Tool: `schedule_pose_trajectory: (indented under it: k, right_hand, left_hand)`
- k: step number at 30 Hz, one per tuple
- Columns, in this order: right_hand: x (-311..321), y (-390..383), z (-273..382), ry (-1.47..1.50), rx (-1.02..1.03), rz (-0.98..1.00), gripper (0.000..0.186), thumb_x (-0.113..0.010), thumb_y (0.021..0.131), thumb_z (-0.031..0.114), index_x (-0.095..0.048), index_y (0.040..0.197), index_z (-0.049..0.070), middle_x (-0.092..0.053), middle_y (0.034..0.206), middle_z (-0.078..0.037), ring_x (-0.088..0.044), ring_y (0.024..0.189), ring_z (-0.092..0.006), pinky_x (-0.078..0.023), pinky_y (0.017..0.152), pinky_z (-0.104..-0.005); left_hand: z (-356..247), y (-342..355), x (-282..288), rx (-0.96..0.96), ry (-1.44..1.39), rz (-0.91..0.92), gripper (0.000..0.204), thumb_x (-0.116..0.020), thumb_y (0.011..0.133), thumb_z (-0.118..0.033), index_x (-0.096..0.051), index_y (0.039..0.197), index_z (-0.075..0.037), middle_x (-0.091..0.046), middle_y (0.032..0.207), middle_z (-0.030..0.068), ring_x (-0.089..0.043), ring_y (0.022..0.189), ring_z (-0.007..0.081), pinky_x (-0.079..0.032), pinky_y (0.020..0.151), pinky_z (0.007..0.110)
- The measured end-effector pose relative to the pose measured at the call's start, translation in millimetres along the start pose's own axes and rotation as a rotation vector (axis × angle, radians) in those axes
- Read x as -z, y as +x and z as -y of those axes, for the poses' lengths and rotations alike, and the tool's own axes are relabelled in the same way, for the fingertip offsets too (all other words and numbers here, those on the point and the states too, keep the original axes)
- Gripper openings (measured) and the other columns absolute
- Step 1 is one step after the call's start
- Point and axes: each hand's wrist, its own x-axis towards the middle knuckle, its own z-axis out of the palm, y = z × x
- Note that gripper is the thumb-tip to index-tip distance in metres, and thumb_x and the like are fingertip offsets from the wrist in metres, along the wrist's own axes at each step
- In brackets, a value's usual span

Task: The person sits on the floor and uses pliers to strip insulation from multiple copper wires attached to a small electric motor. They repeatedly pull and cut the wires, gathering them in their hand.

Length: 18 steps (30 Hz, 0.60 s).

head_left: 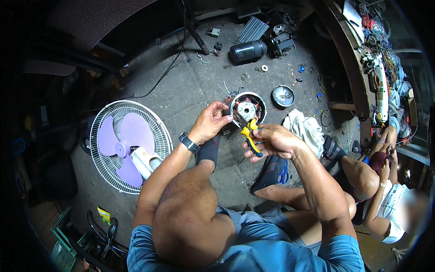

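Right grip: closed around the yellow-and-blue handles of the pliers; I see my right hand wrapped tight on them, jaws pointing up toward the motor.
Left grip: my left hand curls around the left rim of the fan motor stator, fingers closed on it, thumb toward the pliers.
Stator position: held up between both hands above the floor, round face turned toward me, copper windings ringing a pale centre.
Pliers tip: touching or just at the lower edge of the stator; I cannot tell whether it pinches a wire.
Wrist: a dark watch sits on my left forearm.
Below the hands: my feet in dark socks, and blue-handled scissors lying by the right foot.
Left of me: a white fan guard with purple blades lies flat on the concrete floor.
Right of the stator: a crumpled white rag, and beyond it a round metal cover.
Farther off: a black cylinder near a heap of parts at the top.
Far right: another person sits by a cluttered workbench, well apart from my hands.
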Motion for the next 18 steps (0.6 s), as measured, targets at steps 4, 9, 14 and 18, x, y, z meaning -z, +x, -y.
schedule_pose_trajectory:
  k: [4,9,14,18]
  right_hand:
    - [1.7,3.7,-1.0,0.028,-0.005,0.042,0.035,-0.048,0.108,0.020,-0.048,0.134,-0.004,-0.068,0.115,-0.023,-0.073,0.100,-0.0359,-0.065,0.083,-0.0495]
    - [3.9,8.8,1.9,0.026,-0.008,0.036,0.035,-0.047,0.109,0.021,-0.049,0.132,-0.006,-0.068,0.114,-0.024,-0.073,0.100,-0.0365,-0.065,0.083,-0.0500]
    - [1.6,11.7,1.5,0.066,-0.013,0.006,0.033,-0.047,0.108,0.020,-0.051,0.128,-0.007,-0.069,0.111,-0.024,-0.074,0.096,-0.0361,-0.065,0.081,-0.0505]
    - [-9.5,13.8,-0.5,0.071,-0.006,-0.064,0.030,-0.047,0.108,0.019,-0.052,0.125,-0.006,-0.070,0.105,-0.022,-0.074,0.088,-0.0337,-0.065,0.079,-0.0499]
  left_hand:
    - [0.2,-3.2,-0.1,0.028,-0.012,-0.003,0.034,-0.081,0.090,-0.014,-0.060,0.115,-0.004,-0.036,0.075,-0.0090,-0.034,0.070,0.0041,-0.033,0.064,0.021]
    - [-3.1,-2.9,1.6,0.032,0.014,0.001,0.034,-0.081,0.090,-0.015,-0.060,0.115,-0.004,-0.036,0.074,-0.0093,-0.034,0.069,0.0041,-0.033,0.063,0.021]
    - [1.9,-2.6,1.3,0.052,0.003,0.006,0.037,-0.081,0.091,-0.016,-0.060,0.119,-0.004,-0.034,0.075,-0.0110,-0.032,0.070,0.0029,-0.032,0.064,0.020]
    - [4.6,-2.5,0.7,0.043,-0.004,0.005,0.037,-0.081,0.091,-0.016,-0.059,0.119,-0.004,-0.033,0.075,-0.0110,-0.032,0.069,0.0029,-0.032,0.064,0.020]
